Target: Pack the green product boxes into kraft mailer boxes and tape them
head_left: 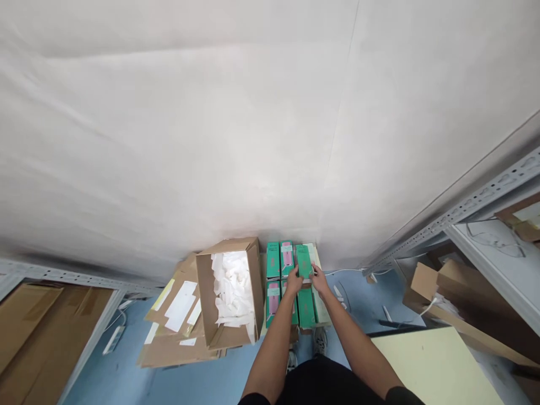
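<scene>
two hands [294, 280] gripping one green box [304, 262] by its near end.

left hand's fingers clamping the box's left side, right hand [317, 277] clamping its right side; box sitting in the far right part of a group of green boxes [273, 260], some showing pink panels. open carton [230, 292] with crumpled white paper [234, 287] standing left of the group, flattened cardboard [181, 315] lying left of that on the blue floor [169, 388]. pale wall [253, 140] rising behind. power strip [113, 340] lying far left, pale yellow panel [434, 365] lying at lower right.
</scene>
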Action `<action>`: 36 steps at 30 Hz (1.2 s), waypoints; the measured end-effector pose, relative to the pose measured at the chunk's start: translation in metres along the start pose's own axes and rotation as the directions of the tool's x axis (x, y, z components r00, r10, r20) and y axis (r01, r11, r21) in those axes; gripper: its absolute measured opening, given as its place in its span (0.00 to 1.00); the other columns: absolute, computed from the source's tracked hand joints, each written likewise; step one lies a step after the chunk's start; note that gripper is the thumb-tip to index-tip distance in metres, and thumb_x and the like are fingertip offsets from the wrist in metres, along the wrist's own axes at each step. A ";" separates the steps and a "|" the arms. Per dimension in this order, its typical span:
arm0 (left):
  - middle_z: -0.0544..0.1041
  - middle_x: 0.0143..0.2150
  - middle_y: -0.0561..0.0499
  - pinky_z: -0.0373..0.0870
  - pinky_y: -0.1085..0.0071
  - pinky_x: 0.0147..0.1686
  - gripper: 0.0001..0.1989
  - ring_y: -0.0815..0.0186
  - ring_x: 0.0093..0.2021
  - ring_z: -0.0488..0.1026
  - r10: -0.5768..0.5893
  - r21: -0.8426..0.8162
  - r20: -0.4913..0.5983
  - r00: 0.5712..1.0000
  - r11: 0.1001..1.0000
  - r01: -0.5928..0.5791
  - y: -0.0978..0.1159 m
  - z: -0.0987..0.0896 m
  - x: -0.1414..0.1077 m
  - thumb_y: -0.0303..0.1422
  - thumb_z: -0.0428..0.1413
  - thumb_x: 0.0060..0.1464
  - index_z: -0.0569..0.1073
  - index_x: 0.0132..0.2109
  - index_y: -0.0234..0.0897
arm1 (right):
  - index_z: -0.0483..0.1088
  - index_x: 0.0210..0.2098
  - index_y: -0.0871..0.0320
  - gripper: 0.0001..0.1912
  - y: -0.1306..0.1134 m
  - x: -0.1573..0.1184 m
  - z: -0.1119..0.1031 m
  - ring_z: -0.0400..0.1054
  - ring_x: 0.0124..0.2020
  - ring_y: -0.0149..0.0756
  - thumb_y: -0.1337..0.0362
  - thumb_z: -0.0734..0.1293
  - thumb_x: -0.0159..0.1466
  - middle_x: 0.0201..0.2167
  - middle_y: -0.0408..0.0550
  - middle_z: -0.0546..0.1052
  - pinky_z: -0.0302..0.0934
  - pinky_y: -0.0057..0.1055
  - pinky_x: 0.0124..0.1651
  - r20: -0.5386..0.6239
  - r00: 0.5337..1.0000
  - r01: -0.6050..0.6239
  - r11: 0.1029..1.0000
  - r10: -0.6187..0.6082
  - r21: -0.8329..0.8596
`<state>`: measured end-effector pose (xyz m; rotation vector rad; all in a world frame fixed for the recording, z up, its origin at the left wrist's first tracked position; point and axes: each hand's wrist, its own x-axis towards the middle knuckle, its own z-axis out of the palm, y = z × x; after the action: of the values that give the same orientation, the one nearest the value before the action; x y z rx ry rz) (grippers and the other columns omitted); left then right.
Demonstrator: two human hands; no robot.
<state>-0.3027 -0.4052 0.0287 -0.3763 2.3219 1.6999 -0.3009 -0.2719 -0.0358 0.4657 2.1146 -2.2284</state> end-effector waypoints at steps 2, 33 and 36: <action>0.81 0.56 0.38 0.64 0.53 0.66 0.32 0.46 0.62 0.73 0.040 -0.033 0.014 0.999 0.999 -0.040 0.007 -0.007 -0.008 0.22 0.64 0.42 0.78 0.59 0.31 | 0.77 0.52 0.57 0.31 -0.011 -0.014 0.003 0.76 0.51 0.50 0.61 0.66 0.48 0.51 0.55 0.82 0.69 0.47 0.58 -0.035 0.999 0.002 1.000 -0.001 0.007; 0.76 0.63 0.41 0.70 0.56 0.62 0.30 0.54 0.62 0.74 0.331 -0.218 0.732 0.595 0.942 -0.255 0.044 0.212 -0.213 0.28 0.60 0.48 0.73 0.60 0.40 | 0.72 0.60 0.50 0.33 -0.040 -0.283 -0.238 0.71 0.58 0.49 0.65 0.65 0.54 0.59 0.51 0.75 0.71 0.44 0.57 -0.776 0.617 0.162 0.986 -0.130 -0.037; 0.77 0.61 0.41 0.72 0.55 0.60 0.29 0.54 0.60 0.76 0.277 -0.179 0.818 0.504 0.956 -0.234 0.038 0.263 -0.248 0.27 0.60 0.46 0.74 0.58 0.41 | 0.72 0.59 0.52 0.32 -0.018 -0.318 -0.283 0.72 0.56 0.49 0.64 0.65 0.53 0.59 0.53 0.76 0.72 0.45 0.57 -0.836 0.542 0.138 0.990 -0.078 -0.003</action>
<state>-0.0726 -0.1263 0.0695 0.7093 1.6190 1.5246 0.0530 -0.0502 0.0490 1.7823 2.4528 -2.4066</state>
